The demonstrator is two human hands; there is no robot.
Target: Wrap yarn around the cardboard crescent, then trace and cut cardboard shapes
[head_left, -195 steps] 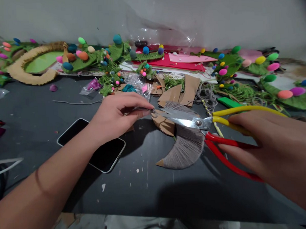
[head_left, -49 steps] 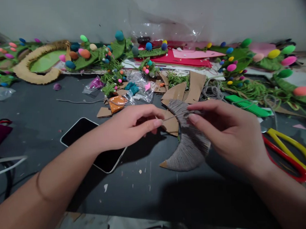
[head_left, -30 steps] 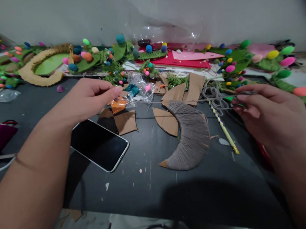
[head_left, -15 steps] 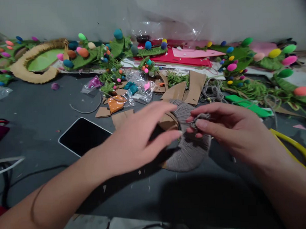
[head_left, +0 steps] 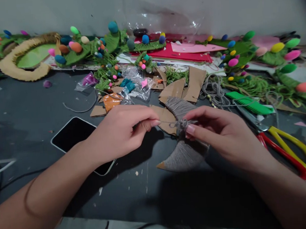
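The left hand [head_left: 125,129] reaches in from its own side, back of the hand upward, thumb and forefinger pinching a grey strand [head_left: 166,122]. The strand runs to a yarn bundle [head_left: 182,123] gripped in the bent fingertips of the right hand [head_left: 226,134]. Below this bundle, a yarn-wrapped crescent [head_left: 183,157] lies on the desk [head_left: 116,198]. A phone [head_left: 72,132] sits under the left wrist; scissors [head_left: 293,150] lie beyond the right.

Left hand [head_left: 132,129]: bare, fingers slim. Left forearm [head_left: 66,177]: bare to the edge of view, smooth, tapering to a narrow wrist; a thin dark curved line [head_left: 25,200] crosses it, band or shadow not determinable here. Right hand [head_left: 220,135]: bare, slim-fingered, thumbnail [head_left: 191,129] rounded. Right forearm [head_left: 282,186]: bare, lower part shaded.
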